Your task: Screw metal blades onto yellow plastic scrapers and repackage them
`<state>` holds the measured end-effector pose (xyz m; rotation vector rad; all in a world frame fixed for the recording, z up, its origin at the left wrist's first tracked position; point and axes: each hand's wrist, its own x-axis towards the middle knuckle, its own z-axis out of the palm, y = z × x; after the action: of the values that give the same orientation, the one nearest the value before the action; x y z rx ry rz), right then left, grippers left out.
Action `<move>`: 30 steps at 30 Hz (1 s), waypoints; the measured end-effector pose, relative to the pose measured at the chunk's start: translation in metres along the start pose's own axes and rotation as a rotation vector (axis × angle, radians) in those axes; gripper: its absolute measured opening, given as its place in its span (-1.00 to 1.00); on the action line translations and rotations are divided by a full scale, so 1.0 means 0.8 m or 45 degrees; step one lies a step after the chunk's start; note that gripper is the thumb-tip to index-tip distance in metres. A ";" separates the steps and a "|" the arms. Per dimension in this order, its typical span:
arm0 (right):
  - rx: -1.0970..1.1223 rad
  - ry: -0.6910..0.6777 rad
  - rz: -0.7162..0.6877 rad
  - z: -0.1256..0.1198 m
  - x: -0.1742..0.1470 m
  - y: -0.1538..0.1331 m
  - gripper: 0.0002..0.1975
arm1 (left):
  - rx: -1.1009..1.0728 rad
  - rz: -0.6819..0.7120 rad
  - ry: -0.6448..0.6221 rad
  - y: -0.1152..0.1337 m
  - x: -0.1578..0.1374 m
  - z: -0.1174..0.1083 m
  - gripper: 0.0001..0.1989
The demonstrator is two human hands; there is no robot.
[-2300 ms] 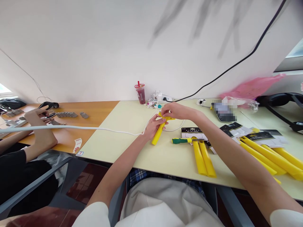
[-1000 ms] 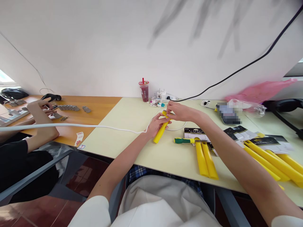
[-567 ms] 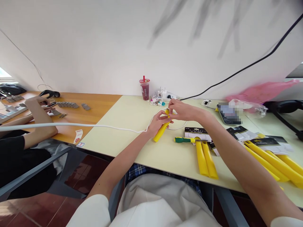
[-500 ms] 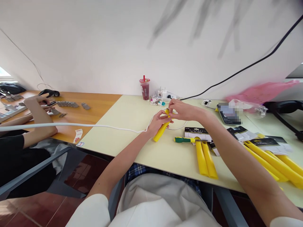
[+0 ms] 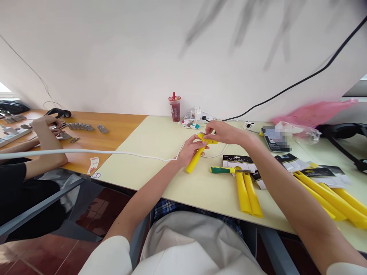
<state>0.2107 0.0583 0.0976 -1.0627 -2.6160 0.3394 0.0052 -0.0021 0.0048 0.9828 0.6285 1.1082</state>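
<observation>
My left hand (image 5: 188, 149) is wrapped round the handle of a yellow plastic T-shaped tool (image 5: 194, 162), held tilted above the table. The tool's crosswise head shows between both hands, with a small grey part at its upper end. My right hand (image 5: 222, 132) is closed, its fingertips pinching at the head from above; anything small inside that pinch is hidden. A screwdriver (image 5: 222, 170) with a green and yellow handle lies near my right forearm, its shaft across packaging. Just below lie two yellow plastic handles (image 5: 243, 194) side by side.
More yellow handles (image 5: 323, 193) with cards lie at the right, near a phone (image 5: 275, 138) and a headset (image 5: 348, 141). A drink cup (image 5: 174, 109) and a power strip (image 5: 197, 114) stand by the wall. A white cable (image 5: 137, 153) crosses from the left, where another person's hands (image 5: 47, 124) work.
The yellow tool has turned in my hands, so its crosswise head now shows on the right side. My right hand has shifted slightly. The screwdriver and other handles stay put.
</observation>
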 end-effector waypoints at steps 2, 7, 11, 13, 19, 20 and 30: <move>-0.012 0.049 0.019 -0.005 -0.003 -0.002 -0.64 | -0.076 -0.017 0.033 0.000 0.002 0.000 -0.44; -0.081 0.039 0.134 -0.035 -0.023 -0.023 -0.62 | -0.289 -0.030 0.144 0.001 0.010 -0.006 -0.53; -0.061 -0.463 0.193 -0.032 -0.035 -0.042 -0.59 | -0.429 0.006 0.283 0.006 0.015 -0.014 -0.60; -0.080 -0.662 0.220 -0.014 -0.034 -0.049 -0.59 | -0.463 0.046 0.329 0.010 0.016 -0.017 -0.64; -0.132 -0.879 0.277 0.046 -0.025 -0.063 -0.56 | -0.454 0.161 0.255 0.024 0.011 -0.019 -0.64; -0.130 -0.863 0.264 0.048 -0.025 -0.064 -0.60 | -0.443 0.172 0.233 0.026 0.010 -0.019 -0.62; 0.099 -0.386 -0.067 -0.072 -0.062 -0.068 -0.68 | -0.278 0.008 0.105 0.022 0.007 -0.013 -0.54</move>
<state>0.2305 -0.0091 0.1593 -0.9806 -2.8607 0.6293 -0.0089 0.0089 0.0163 0.7549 0.5572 1.2005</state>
